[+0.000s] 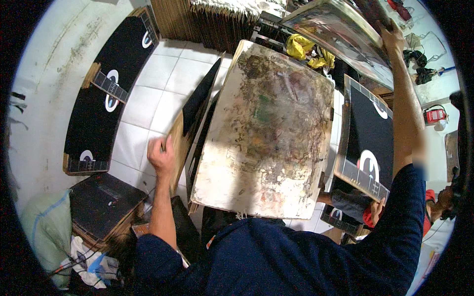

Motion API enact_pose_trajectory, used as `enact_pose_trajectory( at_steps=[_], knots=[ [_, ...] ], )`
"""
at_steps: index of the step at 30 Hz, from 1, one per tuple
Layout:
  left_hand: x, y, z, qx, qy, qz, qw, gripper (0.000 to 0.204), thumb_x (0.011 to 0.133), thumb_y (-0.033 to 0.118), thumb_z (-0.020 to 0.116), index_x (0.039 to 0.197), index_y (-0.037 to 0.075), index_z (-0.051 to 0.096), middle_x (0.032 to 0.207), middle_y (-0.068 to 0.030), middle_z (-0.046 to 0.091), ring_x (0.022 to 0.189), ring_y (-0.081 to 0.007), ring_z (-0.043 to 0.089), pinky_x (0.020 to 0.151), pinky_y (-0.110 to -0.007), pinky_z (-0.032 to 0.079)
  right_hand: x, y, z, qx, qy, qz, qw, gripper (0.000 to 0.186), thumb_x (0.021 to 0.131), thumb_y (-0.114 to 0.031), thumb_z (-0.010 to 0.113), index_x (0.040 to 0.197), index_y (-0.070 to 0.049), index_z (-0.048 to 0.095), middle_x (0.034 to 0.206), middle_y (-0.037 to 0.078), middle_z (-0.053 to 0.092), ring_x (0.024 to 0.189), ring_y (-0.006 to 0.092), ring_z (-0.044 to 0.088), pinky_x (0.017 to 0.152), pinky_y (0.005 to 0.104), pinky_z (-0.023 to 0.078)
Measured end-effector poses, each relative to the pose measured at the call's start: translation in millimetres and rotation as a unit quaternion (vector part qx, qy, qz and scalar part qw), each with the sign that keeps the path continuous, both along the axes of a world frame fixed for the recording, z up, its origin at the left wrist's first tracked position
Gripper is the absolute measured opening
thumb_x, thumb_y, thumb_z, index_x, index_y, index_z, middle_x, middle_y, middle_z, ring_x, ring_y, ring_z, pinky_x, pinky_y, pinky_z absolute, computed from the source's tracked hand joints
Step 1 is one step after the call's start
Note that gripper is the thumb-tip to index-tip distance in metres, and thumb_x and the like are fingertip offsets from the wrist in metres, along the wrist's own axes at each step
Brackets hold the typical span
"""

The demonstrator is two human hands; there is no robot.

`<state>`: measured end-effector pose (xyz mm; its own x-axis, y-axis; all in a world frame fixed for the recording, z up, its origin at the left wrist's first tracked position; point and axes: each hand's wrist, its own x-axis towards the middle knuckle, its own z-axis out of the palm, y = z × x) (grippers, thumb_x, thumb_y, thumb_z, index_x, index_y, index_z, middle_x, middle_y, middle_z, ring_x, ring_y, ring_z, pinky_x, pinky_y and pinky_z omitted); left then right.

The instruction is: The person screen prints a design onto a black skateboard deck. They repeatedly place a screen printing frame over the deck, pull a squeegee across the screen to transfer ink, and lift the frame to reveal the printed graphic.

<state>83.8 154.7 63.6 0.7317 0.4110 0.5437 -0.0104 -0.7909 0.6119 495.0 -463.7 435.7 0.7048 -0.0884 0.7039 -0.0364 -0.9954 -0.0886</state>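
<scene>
My left hand (160, 155) is closed at the near part of a leaning tan board (177, 145) with a black upper section (200, 98), left of the worktable; what is between the fingers is unclear. My right hand (394, 38) reaches high at the right, closed on the edge of a tilted, paint-stained frame (338, 37), its fingertips partly hidden. Between my arms lies a large, worn, paint-smeared tabletop (261, 133).
Black printed panels stand left (86, 130) and right (370, 133). A co-worker's hand (377, 209) holds the right one. Stacked boards (207, 24), yellow cloth (301, 47), a red extinguisher (434, 116), a dark box (106, 202) and a pale sack (44, 232) surround the table.
</scene>
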Motion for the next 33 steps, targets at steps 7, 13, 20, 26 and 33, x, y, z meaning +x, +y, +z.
enact_pose_trajectory(
  at_steps=[7,13,20,26,33],
  knots=[
    [21.6,-81.3,185.2,0.115,-0.157,-0.013,0.981,0.008,0.085,0.0,0.077,0.086,-0.004,0.07,0.074,-0.0136,0.061,0.069,-0.0332,0.056,0.065,-0.043,0.045,-57.8,56.4,4.6,0.12,-0.038,0.046,0.991,0.035,0.082,-0.021,0.076,0.116,-0.014,0.073,0.109,0.02,0.074,0.103,0.0372,0.071,0.094,0.046,0.054],
    [-68.6,-181.7,243.0,0.227,-0.142,-0.093,0.959,0.015,0.079,-0.002,0.079,0.094,-0.001,0.075,0.075,-0.0102,0.064,0.07,-0.027,0.058,0.065,-0.037,0.046,-86.8,74.4,9.2,0.086,-0.066,0.077,0.991,0.032,0.085,-0.026,0.077,0.114,-0.014,0.074,0.111,0.016,0.074,0.11,0.035,0.068,0.097,0.0466,0.05],
    [-124.2,-354.2,137.5,0.111,-0.092,-0.473,0.869,0.019,0.075,0.009,0.068,0.091,-0.001,0.071,0.079,-0.0044,0.057,0.078,-0.0224,0.057,0.072,-0.038,0.049,-85.7,72.7,-6.4,0.11,-0.07,0.096,0.987,0.031,0.086,-0.027,0.075,0.114,-0.013,0.072,0.117,0.015,0.069,0.119,0.0355,0.06,0.1,0.0495,0.046],
    [-130.3,-377.2,44.9,0.064,-0.012,-0.546,0.835,0.053,0.073,0.035,0.084,0.116,0.008,0.071,0.112,-0.0117,0.059,0.11,-0.0338,0.055,0.1,-0.052,0.045,-98.3,75.8,-19.6,0.088,-0.073,0.096,0.989,0.03,0.085,-0.02,0.069,0.115,-0.017,0.073,0.116,0.01,0.071,0.118,0.0329,0.061,0.104,0.0482,0.042],
    [-106.3,-127.6,-47.6,0.111,0.138,0.064,0.982,0.075,0.079,0.042,0.084,0.134,-0.002,0.057,0.131,-0.0249,0.057,0.124,-0.0418,0.051,0.109,-0.054,0.038,-108.8,84.1,-22.0,0.104,-0.038,0.03,0.993,0.04,0.082,-0.016,0.072,0.123,-0.017,0.072,0.122,0.012,0.071,0.12,0.033,0.06,0.105,0.0473,0.043]
  ],
)
